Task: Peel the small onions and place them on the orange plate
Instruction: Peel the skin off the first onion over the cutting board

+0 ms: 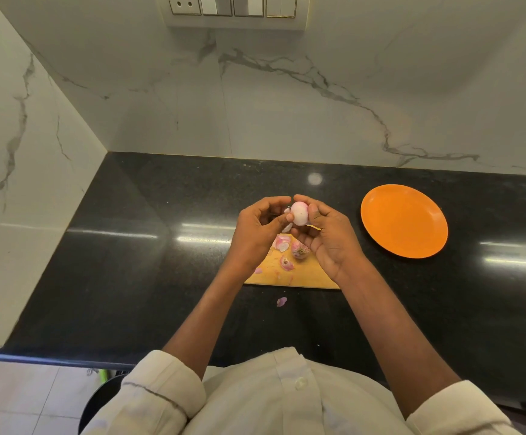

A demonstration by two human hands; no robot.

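My right hand (327, 237) holds a small pale pink onion (299, 213) between thumb and fingers, above the far end of a wooden cutting board (305, 274). My left hand (257, 230) is curled beside it, its fingertips touching the onion's left side, where a strip of skin (287, 227) hangs down. A second small onion with its root end showing (300, 250) lies on the board under my hands. Loose pink skins (282, 243) lie around it. The orange plate (404, 224) sits to the right of the board with nothing on it.
The black stone counter (129, 262) runs to marble walls at the back and left. One bit of skin (282, 301) lies on the counter in front of the board. A switch panel (233, 7) is high on the back wall. The counter's front edge is at my waist.
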